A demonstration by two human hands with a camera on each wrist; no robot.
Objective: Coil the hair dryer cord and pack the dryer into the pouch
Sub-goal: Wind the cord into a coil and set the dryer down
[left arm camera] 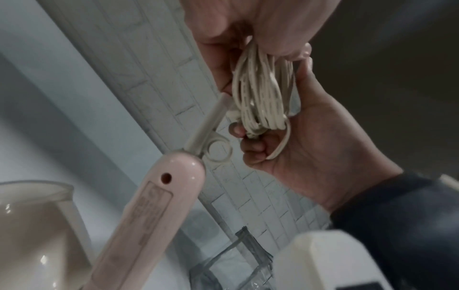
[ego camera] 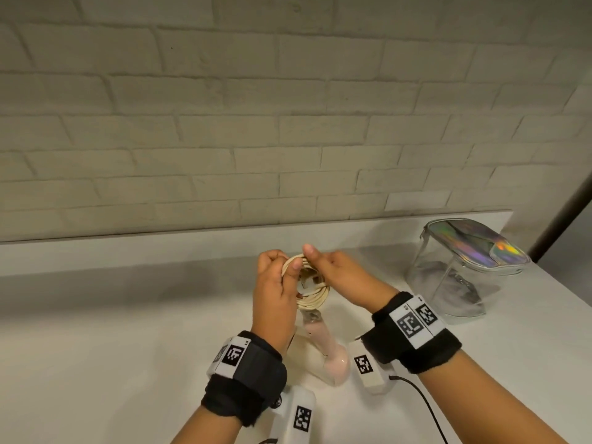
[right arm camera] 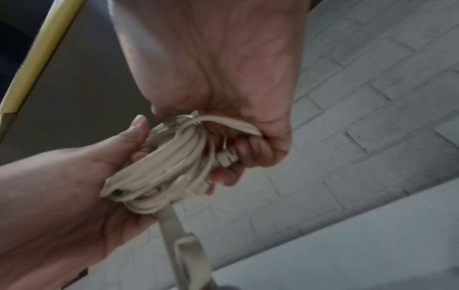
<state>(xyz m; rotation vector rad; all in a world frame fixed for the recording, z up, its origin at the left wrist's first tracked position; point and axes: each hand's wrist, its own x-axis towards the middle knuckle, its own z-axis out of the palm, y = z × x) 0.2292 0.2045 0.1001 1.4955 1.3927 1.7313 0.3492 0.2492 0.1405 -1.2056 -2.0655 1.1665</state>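
The cream cord [ego camera: 315, 291] is wound into a small coil, held above the white counter [ego camera: 128, 331]. My left hand [ego camera: 277, 270] grips the coil's left side and my right hand [ego camera: 320, 262] pinches its top right, thumb up. The pink hair dryer [ego camera: 323, 344] hangs below the coil, its head on the counter between my wrists. In the left wrist view the coil [left arm camera: 261, 94] sits between my left hand [left arm camera: 248, 25] and right hand [left arm camera: 313, 137], above the dryer handle [left arm camera: 154, 206]. In the right wrist view my right hand [right arm camera: 223, 74] and left hand [right arm camera: 74, 176] wrap the coil [right arm camera: 174, 166].
A clear pouch [ego camera: 461, 274] with a holographic top stands at the back right of the counter, near its right edge. A white brick wall [ego camera: 288, 123] rises behind the counter. A black cable [ego camera: 423, 408] trails from my right wrist camera.
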